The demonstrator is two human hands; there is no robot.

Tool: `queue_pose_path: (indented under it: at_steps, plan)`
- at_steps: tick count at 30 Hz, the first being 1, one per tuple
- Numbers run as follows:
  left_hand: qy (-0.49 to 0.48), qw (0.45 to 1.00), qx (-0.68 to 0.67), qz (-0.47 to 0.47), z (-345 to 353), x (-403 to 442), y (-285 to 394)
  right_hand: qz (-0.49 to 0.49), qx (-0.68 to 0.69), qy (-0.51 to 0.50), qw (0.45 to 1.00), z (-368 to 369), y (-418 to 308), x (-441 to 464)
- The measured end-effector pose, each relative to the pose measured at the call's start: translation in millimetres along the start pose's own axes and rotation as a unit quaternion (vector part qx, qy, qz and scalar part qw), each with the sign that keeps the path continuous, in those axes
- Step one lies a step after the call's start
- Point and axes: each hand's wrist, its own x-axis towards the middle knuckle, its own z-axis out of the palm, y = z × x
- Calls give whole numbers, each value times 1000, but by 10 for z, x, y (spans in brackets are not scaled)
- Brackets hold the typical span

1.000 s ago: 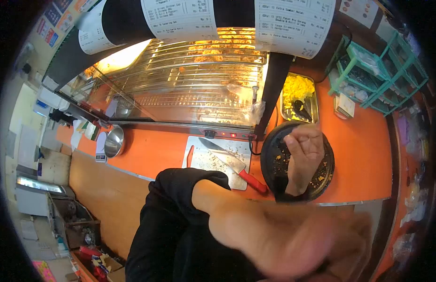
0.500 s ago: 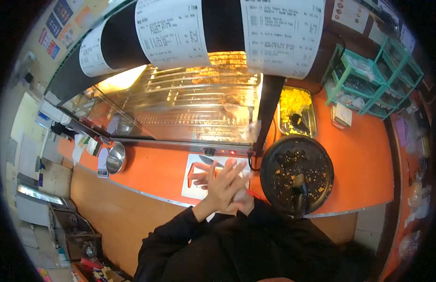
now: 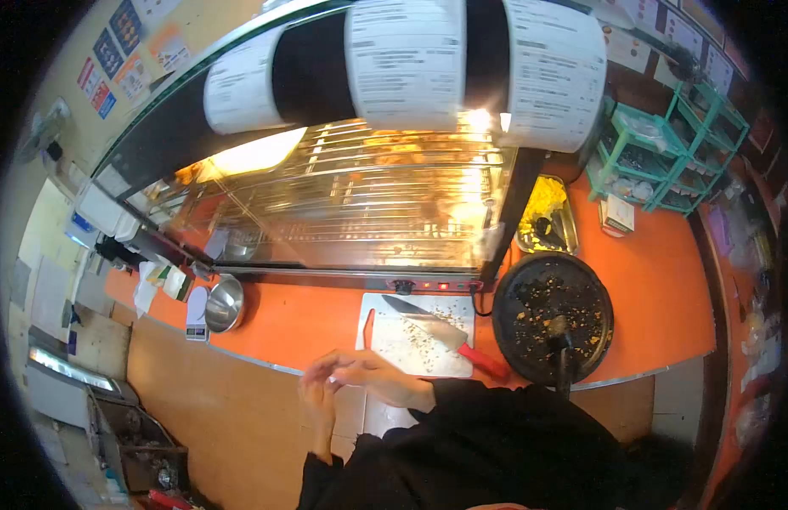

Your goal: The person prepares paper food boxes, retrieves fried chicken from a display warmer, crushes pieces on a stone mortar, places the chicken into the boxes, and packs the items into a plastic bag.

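Observation:
My left hand (image 3: 318, 398) is raised in front of the counter's edge, fingers up and loosely bent, holding nothing that shows. My right hand (image 3: 378, 379) reaches across to it from the right, fingers stretched leftward over its fingertips; no object shows in it. Behind them a white cutting board (image 3: 411, 344) lies on the orange counter (image 3: 279, 327), scattered with crumbs. A knife (image 3: 445, 330) with a red handle rests across the board, handle toward the lower right. Beside it sits a round black stone mortar (image 3: 530, 340) with dark and orange bits and a pestle (image 3: 564, 353).
A glass food warmer (image 3: 351, 274) with paper slips stands behind the board. Further right are a metal tray (image 3: 571, 229) of yellow food, a small box (image 3: 617, 214) and green racks (image 3: 657, 166). A steel bowl (image 3: 225, 307) and a scale (image 3: 197, 314) are at left.
My hands have moved left and down from over the cutting board, and the interlaced fingers have come apart. The knife and board are uncovered. The camera view has shifted.

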Motion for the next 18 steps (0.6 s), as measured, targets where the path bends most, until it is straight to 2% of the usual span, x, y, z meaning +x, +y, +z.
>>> queue_pose_path:
  at_steps: [1,2,4,6,8,10,11,12,13,14,15,16,17,18]
  plan:
    - [15,999,-40,-29,-233,-122,26,20,-57,3,998,128,157,111]
    - [28,997,-47,-52,-493,-246,-11,23,-57,-5,998,256,352,224]
    - [47,994,8,-99,-1106,-582,-104,183,-74,-65,978,560,824,440]
    - [39,973,160,-162,-1768,-977,-268,226,-90,-130,961,865,1481,626]
    - [25,914,328,-239,-2353,-1455,-467,320,-151,-207,912,1293,2021,773]
    - [48,854,412,-315,-2839,-1905,-636,246,-206,-264,910,1421,2984,857]
    - [83,840,418,-336,-3051,-2100,-729,213,-304,-286,884,1483,3316,892]
    - [165,844,410,-304,-3261,-2309,-865,165,-394,-312,849,1489,3580,963]
    - [243,844,399,-264,-3448,-2489,-940,175,-491,-348,780,1450,3858,1014]
    - [305,852,380,-190,-3627,-2634,-1036,211,-516,-353,751,1392,4095,1021]
    - [360,848,370,-115,-3799,-2752,-1031,132,-601,-421,667,1192,4416,1015]
    - [409,826,364,-136,-4023,-2870,-1000,209,-648,-470,561,1153,4598,1080]
    - [384,822,360,-216,-4263,-2962,-962,266,-676,-502,469,1064,4828,1114]
    - [348,821,348,-289,-4513,-3035,-975,323,-657,-516,444,996,5003,1182]
